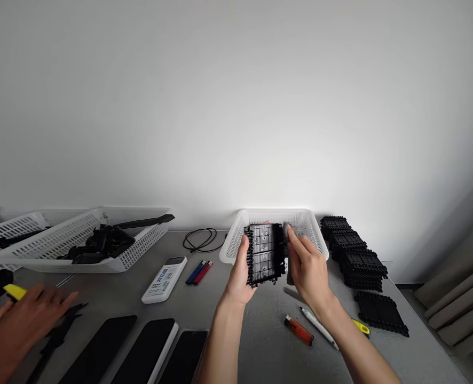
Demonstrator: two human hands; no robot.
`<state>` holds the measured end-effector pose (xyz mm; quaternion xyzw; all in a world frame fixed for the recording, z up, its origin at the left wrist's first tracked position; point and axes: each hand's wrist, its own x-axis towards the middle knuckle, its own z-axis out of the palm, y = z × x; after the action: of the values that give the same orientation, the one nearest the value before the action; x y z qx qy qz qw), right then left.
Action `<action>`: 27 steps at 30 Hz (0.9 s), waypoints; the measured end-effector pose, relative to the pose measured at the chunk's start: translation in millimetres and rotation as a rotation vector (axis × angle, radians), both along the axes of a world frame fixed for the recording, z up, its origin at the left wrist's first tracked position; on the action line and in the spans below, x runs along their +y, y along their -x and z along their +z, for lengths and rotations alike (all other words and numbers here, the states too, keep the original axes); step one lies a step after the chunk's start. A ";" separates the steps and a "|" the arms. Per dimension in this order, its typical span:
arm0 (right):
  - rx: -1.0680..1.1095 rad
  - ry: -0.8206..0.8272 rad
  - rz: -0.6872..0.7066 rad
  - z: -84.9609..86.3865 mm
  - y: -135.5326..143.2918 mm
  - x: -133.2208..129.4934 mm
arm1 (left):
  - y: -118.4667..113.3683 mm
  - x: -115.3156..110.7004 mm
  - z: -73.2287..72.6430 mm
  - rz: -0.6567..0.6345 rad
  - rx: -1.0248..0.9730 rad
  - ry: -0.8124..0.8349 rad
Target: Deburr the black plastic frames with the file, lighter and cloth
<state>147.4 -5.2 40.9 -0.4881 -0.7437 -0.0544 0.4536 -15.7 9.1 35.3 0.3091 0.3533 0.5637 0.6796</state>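
Note:
Near the middle, my left hand point(238, 277) is closed round the left side of a black ribbed plastic part point(263, 253), held up before a white basket point(234, 242). My right hand point(308, 266) is at the part's right edge, its fingers pinched on a small grey piece point(286, 229) that is blurred and too unclear to name. On the grey table point(260, 341) under my right hand lie an orange lighter point(299, 330) and a white marker point(319, 327). Stacks of similar black parts point(364, 261) stand at the right.
Another person's hands point(28, 320) hold something yellow at the far left, beside a long black part point(54, 341). A basket of black parts point(144, 248), a white power bank point(164, 280), two lighters point(199, 272), a cable point(200, 248) and three phones point(144, 349) occupy the left.

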 end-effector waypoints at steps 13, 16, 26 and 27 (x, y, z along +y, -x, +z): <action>-0.065 0.032 0.076 -6.6 -8.9 -41.8 | 8.5 0.7 16.3 0.094 -0.088 -0.011; -0.066 -0.054 0.018 6.6 -5.8 -28.5 | 0.4 -1.5 9.1 0.022 -0.042 0.013; -0.404 0.117 -0.115 18.8 26.6 -6.6 | -8.1 -9.8 6.9 0.033 -0.014 -0.041; -0.410 0.130 -0.111 17.8 28.1 -9.8 | -7.2 -9.5 7.8 0.035 -0.021 -0.049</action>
<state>119.2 -15.0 58.7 -0.5351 -0.7944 -0.1292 0.2566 -8.5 -0.4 43.1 0.3136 0.3375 0.5873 0.6654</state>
